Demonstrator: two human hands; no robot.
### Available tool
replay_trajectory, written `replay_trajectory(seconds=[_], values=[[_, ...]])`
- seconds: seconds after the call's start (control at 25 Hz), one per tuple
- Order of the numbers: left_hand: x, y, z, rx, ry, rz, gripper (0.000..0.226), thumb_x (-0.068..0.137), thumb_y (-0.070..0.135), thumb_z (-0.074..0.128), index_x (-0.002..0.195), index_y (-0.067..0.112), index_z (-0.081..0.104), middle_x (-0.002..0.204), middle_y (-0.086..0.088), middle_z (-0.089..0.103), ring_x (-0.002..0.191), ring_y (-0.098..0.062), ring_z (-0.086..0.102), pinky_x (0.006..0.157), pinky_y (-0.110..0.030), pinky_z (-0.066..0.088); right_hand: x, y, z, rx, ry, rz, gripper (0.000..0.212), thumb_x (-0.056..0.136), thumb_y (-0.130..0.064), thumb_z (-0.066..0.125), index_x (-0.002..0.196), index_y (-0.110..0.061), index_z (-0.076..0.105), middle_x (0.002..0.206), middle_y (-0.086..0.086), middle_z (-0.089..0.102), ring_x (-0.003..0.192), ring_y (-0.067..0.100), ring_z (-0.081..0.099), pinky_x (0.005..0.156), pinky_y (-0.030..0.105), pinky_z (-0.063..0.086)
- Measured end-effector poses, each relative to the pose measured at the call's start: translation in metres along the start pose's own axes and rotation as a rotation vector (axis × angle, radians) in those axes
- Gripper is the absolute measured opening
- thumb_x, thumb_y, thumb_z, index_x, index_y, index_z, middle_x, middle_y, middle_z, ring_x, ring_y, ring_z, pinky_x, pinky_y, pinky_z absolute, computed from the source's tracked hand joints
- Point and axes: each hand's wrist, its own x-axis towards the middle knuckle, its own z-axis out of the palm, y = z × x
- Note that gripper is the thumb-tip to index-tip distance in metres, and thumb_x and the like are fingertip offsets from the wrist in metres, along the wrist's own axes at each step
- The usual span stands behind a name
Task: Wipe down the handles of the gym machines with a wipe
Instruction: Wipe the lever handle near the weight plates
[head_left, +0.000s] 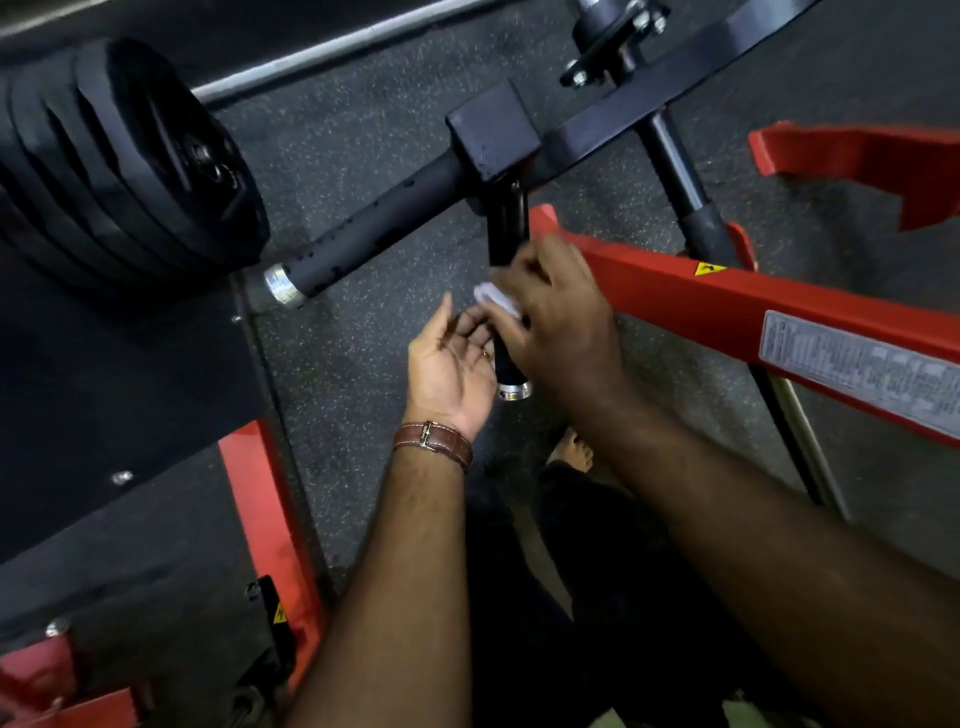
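A short black handle with a silver end cap hangs down from the black block of the machine. My right hand is wrapped round the handle's middle with a white wipe pressed between fingers and grip. Just left of the handle my left hand is held palm up with relaxed fingers, gripping nothing; a brown watch strap is on its wrist. A longer black handle with a silver cap runs out to the left from the same block.
A stack of black weight plates sits on a bar at upper left. Red frame beams cross on the right, and another red beam runs at lower left. A black pad fills the left side. Speckled rubber floor lies below.
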Motion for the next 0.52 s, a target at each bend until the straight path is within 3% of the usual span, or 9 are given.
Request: replay_trajectory(seconds=[0.16, 0.24, 0.32, 0.52], values=[[0.001, 0.002, -0.001, -0.013, 0.029, -0.027, 0.040, 0.100, 0.041, 0.049, 0.092, 0.005, 0.066, 0.082, -0.010, 0.071, 0.086, -0.022, 0.066, 0.087, -0.032, 0.052, -0.013, -0.003, -0.005, -0.047, -0.156, -0.081, 0.005, 0.082, -0.006, 0.070, 0.087, -0.005, 0.072, 0.089, 0.013, 0.059, 0.082, 0.029, 0.054, 0.064, 0.039, 0.050], [0.004, 0.000, -0.004, -0.027, 0.009, -0.027, 0.049, 0.098, 0.048, 0.050, 0.104, 0.002, 0.066, 0.095, -0.014, 0.071, 0.102, -0.027, 0.064, 0.106, -0.039, 0.046, 0.032, -0.012, -0.008, -0.217, -0.173, -0.236, 0.005, 0.082, -0.004, 0.066, 0.086, -0.004, 0.070, 0.087, 0.014, 0.061, 0.083, 0.034, 0.056, 0.057, 0.038, 0.047], [0.008, -0.003, -0.009, -0.031, -0.023, -0.034, 0.060, 0.096, 0.056, 0.047, 0.114, 0.001, 0.064, 0.107, -0.017, 0.070, 0.113, -0.029, 0.061, 0.114, -0.043, 0.039, 0.059, -0.021, -0.013, -0.408, -0.234, -0.285, 0.013, 0.086, -0.010, 0.060, 0.092, -0.007, 0.071, 0.088, 0.010, 0.064, 0.091, 0.034, 0.057, 0.055, 0.033, 0.040], [0.003, 0.000, -0.012, -0.046, -0.082, -0.085, 0.073, 0.098, 0.063, 0.037, 0.126, 0.001, 0.061, 0.118, -0.019, 0.068, 0.119, -0.031, 0.060, 0.105, -0.043, 0.046, 0.008, -0.023, -0.013, -0.426, -0.584, -0.420, 0.006, 0.081, -0.014, 0.071, 0.083, -0.008, 0.069, 0.081, 0.011, 0.067, 0.080, 0.032, 0.065, 0.053, 0.032, 0.046]])
